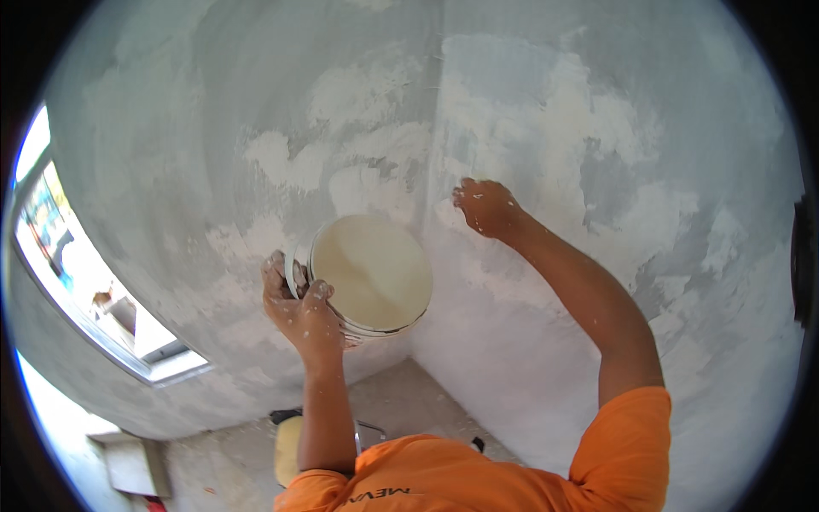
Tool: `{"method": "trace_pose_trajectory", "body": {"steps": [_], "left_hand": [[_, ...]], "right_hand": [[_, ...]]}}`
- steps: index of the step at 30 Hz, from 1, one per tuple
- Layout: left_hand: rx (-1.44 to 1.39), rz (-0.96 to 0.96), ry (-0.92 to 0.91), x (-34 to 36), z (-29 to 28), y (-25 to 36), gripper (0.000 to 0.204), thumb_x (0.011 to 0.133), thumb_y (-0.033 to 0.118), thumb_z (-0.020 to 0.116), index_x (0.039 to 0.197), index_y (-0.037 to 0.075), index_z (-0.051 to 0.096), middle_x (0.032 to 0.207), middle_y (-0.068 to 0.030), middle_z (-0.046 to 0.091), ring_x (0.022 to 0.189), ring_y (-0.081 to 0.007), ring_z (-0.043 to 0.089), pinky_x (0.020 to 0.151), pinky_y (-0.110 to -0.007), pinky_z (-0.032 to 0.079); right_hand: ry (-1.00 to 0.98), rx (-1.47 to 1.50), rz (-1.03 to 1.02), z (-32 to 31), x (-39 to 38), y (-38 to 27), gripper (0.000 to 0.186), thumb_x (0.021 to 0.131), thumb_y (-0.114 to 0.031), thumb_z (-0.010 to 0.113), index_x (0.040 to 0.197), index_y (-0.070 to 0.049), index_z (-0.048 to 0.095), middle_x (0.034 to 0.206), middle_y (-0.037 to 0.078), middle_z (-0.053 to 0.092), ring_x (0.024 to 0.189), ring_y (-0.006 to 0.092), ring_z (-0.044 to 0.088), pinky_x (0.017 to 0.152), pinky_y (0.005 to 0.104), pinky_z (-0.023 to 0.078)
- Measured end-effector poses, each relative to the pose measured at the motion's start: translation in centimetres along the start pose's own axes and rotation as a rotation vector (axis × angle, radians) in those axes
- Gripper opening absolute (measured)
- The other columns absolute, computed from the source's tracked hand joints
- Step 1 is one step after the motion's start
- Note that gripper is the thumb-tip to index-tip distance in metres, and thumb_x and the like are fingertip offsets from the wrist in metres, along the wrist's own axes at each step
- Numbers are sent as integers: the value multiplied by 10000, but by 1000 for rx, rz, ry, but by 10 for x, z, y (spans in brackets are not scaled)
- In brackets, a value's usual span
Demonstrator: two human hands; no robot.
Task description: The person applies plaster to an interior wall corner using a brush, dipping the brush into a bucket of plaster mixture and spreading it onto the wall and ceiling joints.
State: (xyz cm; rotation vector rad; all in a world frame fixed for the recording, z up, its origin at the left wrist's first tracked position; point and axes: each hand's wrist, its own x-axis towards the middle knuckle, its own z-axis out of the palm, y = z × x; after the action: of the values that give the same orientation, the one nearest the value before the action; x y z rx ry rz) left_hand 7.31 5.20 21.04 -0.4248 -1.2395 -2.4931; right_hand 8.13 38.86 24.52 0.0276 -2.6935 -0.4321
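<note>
My left hand, spattered with white, grips a white bucket by its handle and side. Pale cream material fills much of the bucket's round top. My right hand is raised at the patchy grey and white wall, to the right of the corner line and above the bucket. Its fingers are curled; what they hold, if anything, is hidden.
A window is at the left, and a pale ledge sits low at the lower left. Below me is the dusty floor with a yellowish object partly behind my left arm. A dark edge shows at the far right.
</note>
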Motion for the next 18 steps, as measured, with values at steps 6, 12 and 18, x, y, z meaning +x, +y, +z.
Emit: {"method": "trace_pose_trajectory", "body": {"steps": [6, 12, 18], "left_hand": [[4, 21, -63, -18, 15, 12, 473, 597, -132, 463, 1054, -55, 559, 934, -23, 470, 784, -106, 478, 754, -197, 470], [22, -76, -133, -20, 18, 5, 499, 574, -129, 464, 1054, -73, 591, 977, -37, 466, 845, -120, 485, 793, -193, 461], [51, -63, -171, -37, 40, -7, 391, 588, -152, 471, 951, -51, 575, 1042, -41, 441, 821, -114, 477, 692, -192, 452]], "right_hand": [[177, 131, 407, -82, -39, 77, 115, 909, -136, 661, 986, -63, 706, 1018, 125, 702, 926, 256, 651, 821, 362, 527], [557, -261, 281, -203, -43, 51, 232, 959, -184, 626, 1159, -96, 701, 1173, 127, 672, 1027, 287, 681, 877, 415, 563], [538, -729, 130, -120, -83, 63, 233, 885, -87, 673, 1112, -35, 695, 1177, 150, 647, 1021, 277, 683, 785, 352, 605]]}}
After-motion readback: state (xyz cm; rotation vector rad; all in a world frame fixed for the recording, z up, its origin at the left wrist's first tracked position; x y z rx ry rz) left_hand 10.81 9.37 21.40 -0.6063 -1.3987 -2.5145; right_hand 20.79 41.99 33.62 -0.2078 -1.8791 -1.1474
